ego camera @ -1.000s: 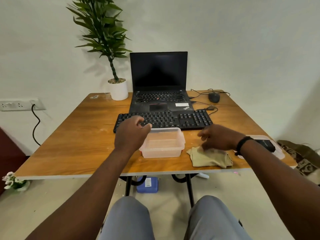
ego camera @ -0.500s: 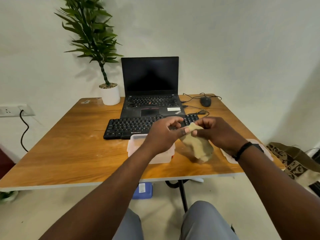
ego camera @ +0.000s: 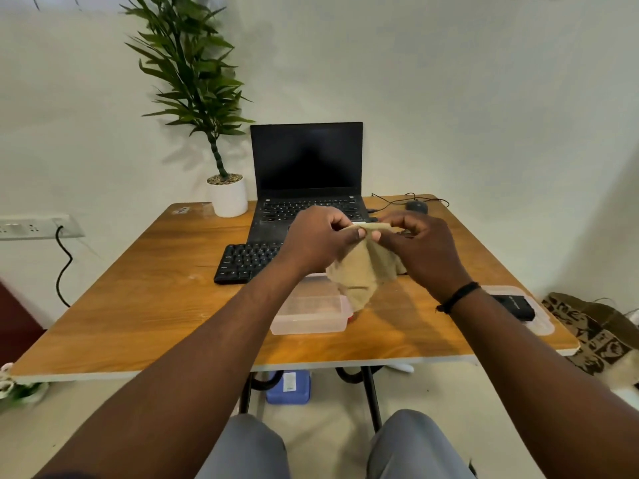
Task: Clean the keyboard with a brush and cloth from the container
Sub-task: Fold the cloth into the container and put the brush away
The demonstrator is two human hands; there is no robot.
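A beige cloth [ego camera: 363, 271] hangs in the air above the table, held by its top edge. My left hand [ego camera: 320, 238] pinches that edge on the left and my right hand [ego camera: 420, 248] pinches it on the right. Behind my hands lies the black keyboard [ego camera: 243, 261], its right part hidden by them. Below the cloth a clear plastic container [ego camera: 311, 311] stands on the wooden table [ego camera: 155, 299]. No brush is in view.
An open black laptop [ego camera: 307, 174] stands behind the keyboard, with a potted plant [ego camera: 226, 198] to its left and a mouse [ego camera: 416, 206] with cables to its right. A clear lid [ego camera: 537, 321] with a black object [ego camera: 513, 305] on it lies at the right edge.
Both hands have raised the cloth off the table, from beside the container to above the keyboard, and hold its top edge spread between them. The camera has tilted.
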